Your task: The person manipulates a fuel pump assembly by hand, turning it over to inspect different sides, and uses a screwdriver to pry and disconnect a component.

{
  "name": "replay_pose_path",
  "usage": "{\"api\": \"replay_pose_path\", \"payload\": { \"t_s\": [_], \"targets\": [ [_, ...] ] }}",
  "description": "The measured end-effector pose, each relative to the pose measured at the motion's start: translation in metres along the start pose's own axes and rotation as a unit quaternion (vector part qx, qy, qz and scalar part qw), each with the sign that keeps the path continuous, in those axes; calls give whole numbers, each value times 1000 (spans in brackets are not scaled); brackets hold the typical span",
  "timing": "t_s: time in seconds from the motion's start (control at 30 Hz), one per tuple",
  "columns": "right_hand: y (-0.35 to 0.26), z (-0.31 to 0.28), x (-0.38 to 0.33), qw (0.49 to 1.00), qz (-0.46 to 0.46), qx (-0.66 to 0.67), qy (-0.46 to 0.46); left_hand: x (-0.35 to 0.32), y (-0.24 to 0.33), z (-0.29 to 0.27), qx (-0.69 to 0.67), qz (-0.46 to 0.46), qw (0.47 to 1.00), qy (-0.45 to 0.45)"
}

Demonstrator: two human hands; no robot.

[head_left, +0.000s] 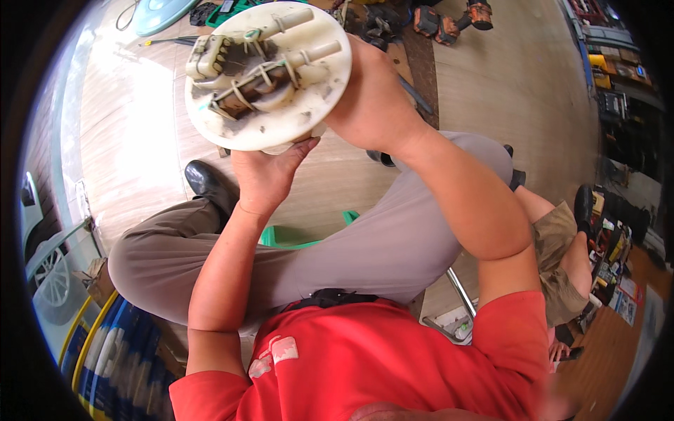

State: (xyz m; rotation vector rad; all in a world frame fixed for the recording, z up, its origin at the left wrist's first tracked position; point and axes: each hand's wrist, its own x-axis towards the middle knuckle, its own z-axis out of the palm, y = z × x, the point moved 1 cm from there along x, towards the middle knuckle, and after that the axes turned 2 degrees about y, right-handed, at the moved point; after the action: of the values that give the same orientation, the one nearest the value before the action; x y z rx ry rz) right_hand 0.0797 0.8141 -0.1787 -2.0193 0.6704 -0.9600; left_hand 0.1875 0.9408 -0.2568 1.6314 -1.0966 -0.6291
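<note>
A fuel pump module [309, 112] is held up in front of me, its round white flange tilted toward the camera. Two pipe stubs, a pale electrical connector [206, 57] and dark grime show on the flange. From below, my left hand [265, 175] supports it, the thumb bent in under the rim. My right hand [372, 102] grips it from the right side, with its fingers hidden behind the flange. Most of the module's underside is out of sight.
Orange-and-black cordless power tools [447, 28] lie on the floor ahead. A light blue round lid or basin [158, 14] is at the far left. Another person's bare leg [577, 259] shows at right, near cluttered shelves [618, 77]. Something green [281, 237] stands between my legs.
</note>
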Motion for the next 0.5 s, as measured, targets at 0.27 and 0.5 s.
{"api": "replay_pose_path", "payload": {
  "t_s": [0.27, 0.5],
  "targets": [
    [11, -2, 0, 998, 2, 32, -57, 3, 8, 1, -71, -12, 997, 31],
    [9, -2, -3, 997, 23, 33, -63, 0, -13, 3, -32, 3, 998, 50]
  ]
}}
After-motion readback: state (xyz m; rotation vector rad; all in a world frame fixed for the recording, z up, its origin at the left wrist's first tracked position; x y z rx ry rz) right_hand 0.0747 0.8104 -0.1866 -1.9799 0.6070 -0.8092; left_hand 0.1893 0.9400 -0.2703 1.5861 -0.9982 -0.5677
